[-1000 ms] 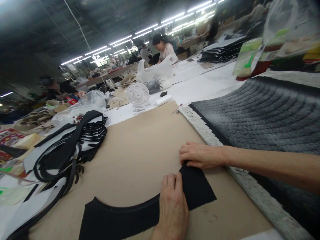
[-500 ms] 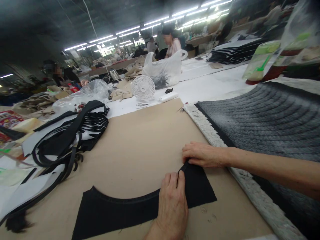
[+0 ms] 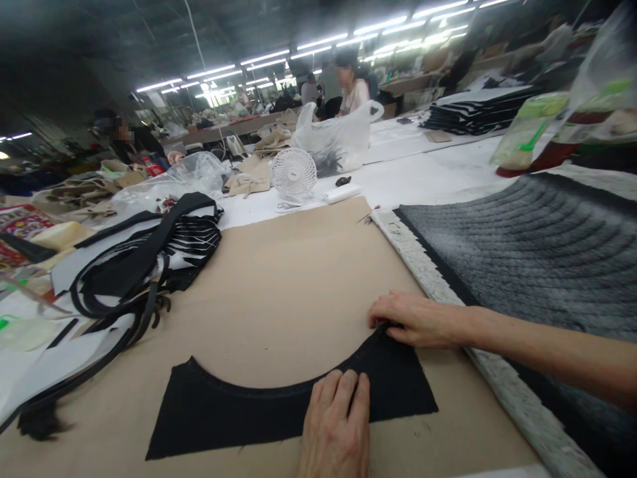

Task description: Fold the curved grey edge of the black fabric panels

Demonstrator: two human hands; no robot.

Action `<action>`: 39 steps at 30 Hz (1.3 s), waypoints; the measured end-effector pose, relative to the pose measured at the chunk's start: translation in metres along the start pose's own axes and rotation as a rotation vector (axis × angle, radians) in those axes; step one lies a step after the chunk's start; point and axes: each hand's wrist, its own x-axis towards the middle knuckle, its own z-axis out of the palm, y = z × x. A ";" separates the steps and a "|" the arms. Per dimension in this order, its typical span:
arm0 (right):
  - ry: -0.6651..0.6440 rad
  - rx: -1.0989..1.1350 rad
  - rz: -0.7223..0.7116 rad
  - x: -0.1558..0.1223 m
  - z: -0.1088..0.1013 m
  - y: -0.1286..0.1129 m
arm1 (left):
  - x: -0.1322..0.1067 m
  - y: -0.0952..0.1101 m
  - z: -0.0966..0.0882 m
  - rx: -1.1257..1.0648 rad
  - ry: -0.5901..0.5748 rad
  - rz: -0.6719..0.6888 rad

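Note:
A curved black fabric piece [image 3: 239, 415] lies flat on a tan cardboard sheet [image 3: 279, 292] in front of me. My left hand [image 3: 336, 431] rests on its lower middle, fingers stretched out and pressing the cloth flat. My right hand [image 3: 418, 320] reaches in from the right and its fingertips pinch the far right corner of the black piece. A raised seam edge runs along the piece's inner curve.
A pile of black straps and striped cloth [image 3: 144, 265] lies to the left. A grey ribbed mat [image 3: 537, 245] covers the right side. Behind are a small white fan [image 3: 293, 174], a plastic bag [image 3: 338, 143] and people seated at long tables.
The camera view shifted a little. My left hand slid down toward me along the black piece, and my right hand moved slightly right and down, drawing the corner out flat.

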 end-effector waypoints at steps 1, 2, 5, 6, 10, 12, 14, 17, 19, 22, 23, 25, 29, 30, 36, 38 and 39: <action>-0.003 -0.010 0.000 -0.002 0.002 -0.003 | -0.006 -0.002 -0.002 0.021 0.023 0.018; -0.011 -0.010 0.002 -0.004 0.003 -0.006 | -0.012 -0.004 -0.004 0.037 0.043 0.035; -0.056 0.043 0.036 -0.009 0.011 -0.020 | -0.029 -0.011 -0.014 0.047 0.091 0.082; -0.067 0.063 0.058 -0.011 0.014 -0.025 | -0.034 -0.014 -0.019 0.044 0.096 0.092; -0.060 0.111 0.137 -0.018 0.031 -0.045 | -0.056 -0.030 -0.045 0.021 0.020 0.160; -0.035 0.143 0.168 -0.021 0.041 -0.052 | -0.070 -0.041 -0.058 0.029 -0.046 0.181; -0.023 0.182 0.199 -0.024 0.050 -0.056 | -0.085 -0.052 -0.069 0.059 -0.111 0.150; -0.033 0.231 0.218 -0.028 0.065 -0.061 | -0.103 -0.069 -0.083 0.091 -0.167 0.069; -0.037 0.242 0.227 -0.029 0.074 -0.068 | -0.111 -0.079 -0.092 0.085 -0.185 0.055; -0.061 0.248 0.270 -0.026 0.086 -0.083 | -0.118 -0.091 -0.106 0.032 -0.192 0.058; -0.066 0.244 0.288 -0.025 0.090 -0.087 | -0.120 -0.094 -0.110 0.007 -0.181 0.047; -0.055 0.226 0.317 -0.025 0.099 -0.094 | -0.122 -0.099 -0.115 -0.029 -0.133 0.005; 0.064 0.210 0.299 -0.028 0.116 -0.095 | -0.124 -0.109 -0.115 -0.004 -0.081 -0.153; 0.115 0.208 0.289 -0.029 0.119 -0.096 | -0.124 -0.112 -0.113 0.007 -0.086 -0.192; 0.298 0.163 0.304 -0.004 0.115 -0.121 | -0.124 -0.123 -0.106 0.039 -0.179 -0.201; 0.293 0.163 0.278 0.011 0.112 -0.129 | -0.124 -0.125 -0.108 0.059 -0.196 -0.181; 0.284 0.165 0.262 0.017 0.111 -0.131 | -0.124 -0.126 -0.109 0.066 -0.203 -0.177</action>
